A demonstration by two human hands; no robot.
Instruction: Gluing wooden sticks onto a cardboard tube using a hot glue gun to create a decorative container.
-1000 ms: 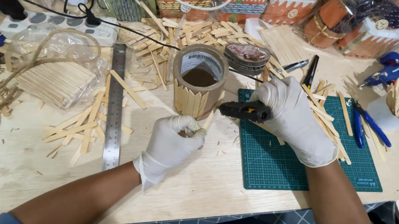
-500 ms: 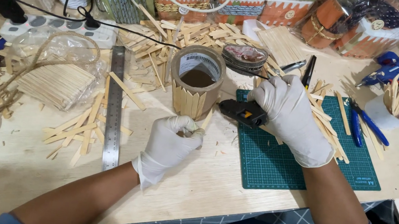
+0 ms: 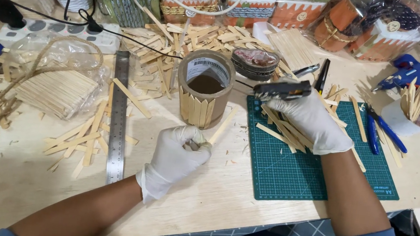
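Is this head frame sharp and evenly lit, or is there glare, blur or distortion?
Head view: mostly sharp and evenly lit; soft shadow under the left hand; slight blur on the right hand; glare on plastic wrapping; wide-angle bending at the edges.

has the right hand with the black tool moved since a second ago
Yes. The right hand has lifted the black tool up and away along the green cutting mat, from near the cardboard tube base to level with its rim.
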